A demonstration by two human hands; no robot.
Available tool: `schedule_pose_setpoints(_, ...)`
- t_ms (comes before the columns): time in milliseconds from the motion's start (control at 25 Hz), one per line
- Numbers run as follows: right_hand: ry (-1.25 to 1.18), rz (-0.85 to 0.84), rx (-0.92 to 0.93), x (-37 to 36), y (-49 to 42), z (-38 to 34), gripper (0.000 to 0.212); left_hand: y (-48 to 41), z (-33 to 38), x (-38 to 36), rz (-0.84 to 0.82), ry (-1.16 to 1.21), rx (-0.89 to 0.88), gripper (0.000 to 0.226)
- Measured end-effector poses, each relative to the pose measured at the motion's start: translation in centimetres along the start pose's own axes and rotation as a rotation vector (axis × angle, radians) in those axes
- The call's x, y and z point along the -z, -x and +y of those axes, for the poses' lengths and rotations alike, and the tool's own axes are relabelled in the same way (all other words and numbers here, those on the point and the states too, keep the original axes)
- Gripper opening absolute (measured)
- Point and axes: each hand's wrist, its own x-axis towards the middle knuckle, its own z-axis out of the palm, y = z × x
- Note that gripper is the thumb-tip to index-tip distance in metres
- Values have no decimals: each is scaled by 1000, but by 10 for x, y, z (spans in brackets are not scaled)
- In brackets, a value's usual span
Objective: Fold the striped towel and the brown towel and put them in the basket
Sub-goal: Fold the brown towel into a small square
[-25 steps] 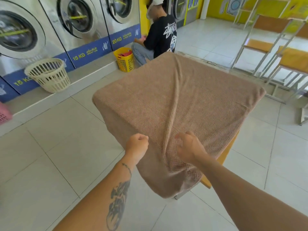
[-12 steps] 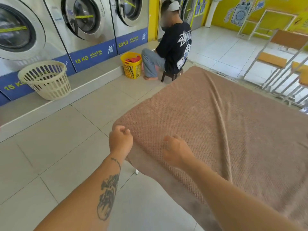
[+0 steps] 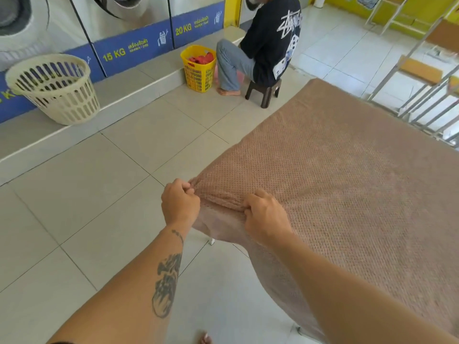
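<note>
Fingers (image 3: 185,187) curled, the left hand (image 3: 180,203) and right hand (image 3: 267,217) pinch a corner of the brown towel (image 3: 347,184); fold 1 looks barely underway (striped towel unseen), cream basket (image 3: 62,105) waiting.

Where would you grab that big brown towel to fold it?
At its near corner and hem, from the near side: the brown towel lies spread flat, its edge drooping free there. The left hand pinches the corner, the right hand the hem beside it.
</note>
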Motion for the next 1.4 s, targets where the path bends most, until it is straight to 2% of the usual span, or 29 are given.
schedule_pose_setpoints(200,14,-57,75,-9,17,-11,18,21,-37,12,-54,-6,101,7)
schedule_pose_setpoints(280,19,-45,93,-10,27,-10,18,26,-39,12,-99,45,133,12)
schedule_pose_setpoints(360,72,38,71,-5,38,-5,24,33,-33,12,-154,97,161,25)
schedule_pose_setpoints(440,173,48,-10,1,52,8,41,46,-19,11,-216,148,181,36)
schedule_pose_setpoints(560,228,-169,-45,13,78,29,69,75,9,-1,-391,206,179,56)
schedule_pose_setpoints(640,181,-215,0,23,97,43,71,97,19,-18,-530,264,183,77)
schedule_pose_setpoints(800,142,-182,39,49,148,89,63,131,9,-63,-564,291,246,95)
schedule_pose_setpoints(1000,190,-188,32,81,211,179,56,215,48,-66,-512,276,239,75)
schedule_pose_setpoints(1200,129,-243,135,106,262,272,41,337,81,-94,-444,251,143,28)
schedule_pose_setpoints(1280,115,-277,194,115,287,297,34,405,84,-115,-487,180,125,13)
schedule_pose_setpoints(1400,129,-344,237,127,322,321,49,500,88,-153,-669,68,120,10)
